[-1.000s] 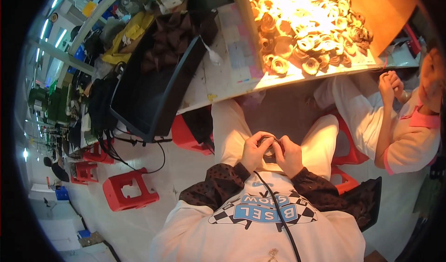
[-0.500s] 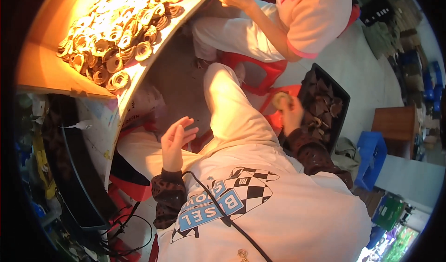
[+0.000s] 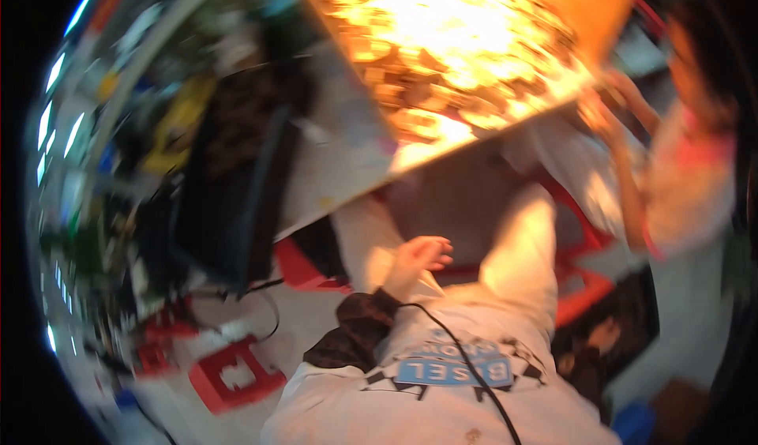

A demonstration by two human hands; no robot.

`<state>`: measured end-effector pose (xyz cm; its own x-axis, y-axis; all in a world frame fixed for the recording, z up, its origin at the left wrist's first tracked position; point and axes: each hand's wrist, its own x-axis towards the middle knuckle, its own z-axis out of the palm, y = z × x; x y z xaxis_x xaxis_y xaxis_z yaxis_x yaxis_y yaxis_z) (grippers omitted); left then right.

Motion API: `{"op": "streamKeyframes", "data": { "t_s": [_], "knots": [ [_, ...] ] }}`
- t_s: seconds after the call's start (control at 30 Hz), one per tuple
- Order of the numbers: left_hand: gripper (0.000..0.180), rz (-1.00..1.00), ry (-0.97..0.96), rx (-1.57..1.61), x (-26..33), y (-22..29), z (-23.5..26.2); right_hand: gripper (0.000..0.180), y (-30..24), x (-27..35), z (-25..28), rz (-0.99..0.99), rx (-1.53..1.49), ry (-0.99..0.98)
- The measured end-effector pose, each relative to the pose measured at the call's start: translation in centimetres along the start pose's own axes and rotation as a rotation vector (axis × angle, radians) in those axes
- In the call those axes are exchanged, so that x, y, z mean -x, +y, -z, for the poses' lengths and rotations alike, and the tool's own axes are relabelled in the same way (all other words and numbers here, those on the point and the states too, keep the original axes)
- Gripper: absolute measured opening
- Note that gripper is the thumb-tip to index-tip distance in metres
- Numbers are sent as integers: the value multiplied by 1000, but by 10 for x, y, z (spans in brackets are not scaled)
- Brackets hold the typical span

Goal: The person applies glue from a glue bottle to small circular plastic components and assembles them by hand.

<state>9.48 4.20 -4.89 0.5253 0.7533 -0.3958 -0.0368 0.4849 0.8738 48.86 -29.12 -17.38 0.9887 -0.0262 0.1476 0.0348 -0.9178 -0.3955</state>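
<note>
Head view, blurred by motion. Left hand (image 3: 422, 257) loosely open over left thigh, holding nothing. Right hand (image 3: 604, 336) low at right, over dark tray (image 3: 632, 319); grip unreadable. Pile of small ring-shaped parts (image 3: 450, 42) on lit table (image 3: 347, 168), ahead, nearer left hand.

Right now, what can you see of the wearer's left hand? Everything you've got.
The left hand is bare, raised over the lap above the left thigh in pale trousers. Its fingers are loosely curled and point right; nothing shows between them, so it looks empty, though motion blur hides fine detail. A dark patterned cuff covers the wrist. A black cable runs down the shirt just below it; whether it touches the hand cannot be told.
</note>
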Motion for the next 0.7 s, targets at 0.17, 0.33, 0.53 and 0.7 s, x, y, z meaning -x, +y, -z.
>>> {"op": "streamKeyframes", "data": {
  "t_s": [0.17,0.33,0.53,0.7],
  "knots": [
    [30,-131,2,-35,47,57,8,20,-67,26,-49,282,-524,-377],
    [27,-372,-83,-460,119,167,43,12,-202,96,-24,697,-725,-485],
    [25,-590,668,-527,115,262,174,10,-274,131,8,819,-778,-609],
    [50,101,1479,-1185,60,252,350,5,-313,183,7,966,-918,-956]
  ]
}}
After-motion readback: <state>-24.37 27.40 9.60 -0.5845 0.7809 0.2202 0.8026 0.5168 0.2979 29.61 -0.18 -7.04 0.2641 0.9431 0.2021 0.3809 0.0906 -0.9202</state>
